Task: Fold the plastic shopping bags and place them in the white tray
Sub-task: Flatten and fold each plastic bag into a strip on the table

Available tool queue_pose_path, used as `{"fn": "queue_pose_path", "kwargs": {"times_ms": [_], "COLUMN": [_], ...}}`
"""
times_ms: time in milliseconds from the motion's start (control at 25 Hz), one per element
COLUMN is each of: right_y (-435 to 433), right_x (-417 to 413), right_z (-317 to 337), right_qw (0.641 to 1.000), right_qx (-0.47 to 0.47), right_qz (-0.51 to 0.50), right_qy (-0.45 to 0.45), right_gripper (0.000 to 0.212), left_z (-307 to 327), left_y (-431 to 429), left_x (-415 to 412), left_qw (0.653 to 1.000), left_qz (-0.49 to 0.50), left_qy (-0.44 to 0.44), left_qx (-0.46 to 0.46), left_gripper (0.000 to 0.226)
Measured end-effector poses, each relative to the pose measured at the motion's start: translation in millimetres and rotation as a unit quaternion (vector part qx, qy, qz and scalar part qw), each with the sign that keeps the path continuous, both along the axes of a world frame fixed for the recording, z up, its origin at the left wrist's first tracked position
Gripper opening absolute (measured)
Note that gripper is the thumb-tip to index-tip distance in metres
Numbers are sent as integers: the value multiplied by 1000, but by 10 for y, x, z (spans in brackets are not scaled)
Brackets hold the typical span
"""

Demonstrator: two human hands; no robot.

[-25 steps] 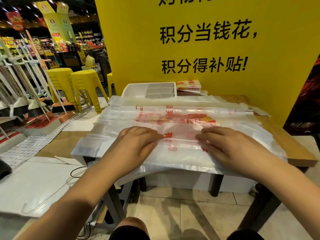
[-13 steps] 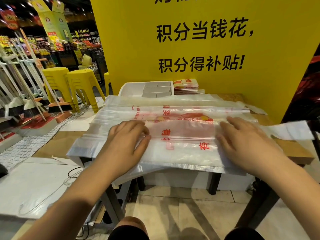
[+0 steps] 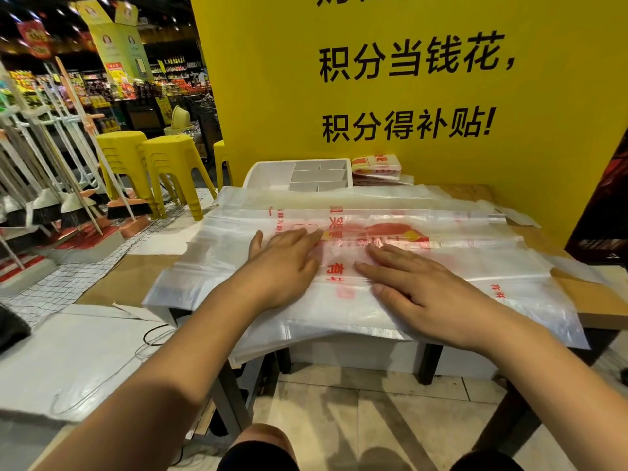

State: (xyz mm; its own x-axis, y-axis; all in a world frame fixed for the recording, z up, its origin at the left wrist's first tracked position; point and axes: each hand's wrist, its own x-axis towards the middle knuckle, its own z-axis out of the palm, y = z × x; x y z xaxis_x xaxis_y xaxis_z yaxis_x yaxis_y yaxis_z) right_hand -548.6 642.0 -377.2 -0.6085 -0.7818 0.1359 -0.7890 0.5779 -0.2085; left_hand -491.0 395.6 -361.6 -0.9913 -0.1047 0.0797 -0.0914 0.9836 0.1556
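Observation:
A stack of clear plastic shopping bags (image 3: pixel 441 263) with red print covers most of the small table. The top bag lies flat, its near edge hanging over the table's front. My left hand (image 3: pixel 289 263) presses flat on the bag left of centre, fingers straight. My right hand (image 3: pixel 411 283) lies flat on it just right of centre, fingers pointing left, close to the left hand's fingertips. The white tray (image 3: pixel 272 173) with divided compartments stands at the back of the table, behind the bags.
A small pile of folded bags (image 3: pixel 377 166) lies right of the tray against the yellow sign wall (image 3: pixel 390 96). Bare wood of the table (image 3: pixel 591 300) shows at the right. Yellow stools (image 3: pixel 170 164) and a rack of brooms (image 3: pixel 51 198) stand on the left.
My right hand has swept back left from the bag's right side to the middle. My left hand has shifted slightly up and forward. The bag's lifted right flap now lies flat.

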Motion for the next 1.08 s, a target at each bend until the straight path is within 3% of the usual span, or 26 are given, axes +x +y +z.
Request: {"fn": "queue_pose_path", "kwargs": {"times_ms": [160, 320, 520, 600, 720, 880, 1080], "right_y": [67, 319, 645, 629, 604, 534, 367], "right_x": [33, -27, -127, -133, -135, -130, -74], "right_z": [20, 6, 27, 62, 159, 300, 276], "right_qw": [996, 988, 967, 968, 976, 991, 980], "right_qx": [57, 71, 104, 109, 109, 81, 60], "right_qz": [-64, -137, -222, -216, -186, -101, -136], "right_qy": [-17, -32, -61, -64, -11, 28, 130], "right_gripper": [61, 81, 75, 80, 93, 72, 46], "left_z": [-55, -80, -86, -67, -10, 98, 100], "left_y": [-113, -222, -358, -347, -300, -216, -187], "left_x": [88, 126, 103, 113, 214, 238, 148], "left_qw": [996, 992, 991, 995, 993, 985, 984], "left_qz": [43, 69, 75, 56, -79, -154, -137], "left_qy": [-78, -101, -107, -75, 27, 17, 73], "left_qx": [-6, -7, -22, -40, -82, -73, -84], "left_gripper": [57, 64, 66, 72, 77, 63, 50]}}
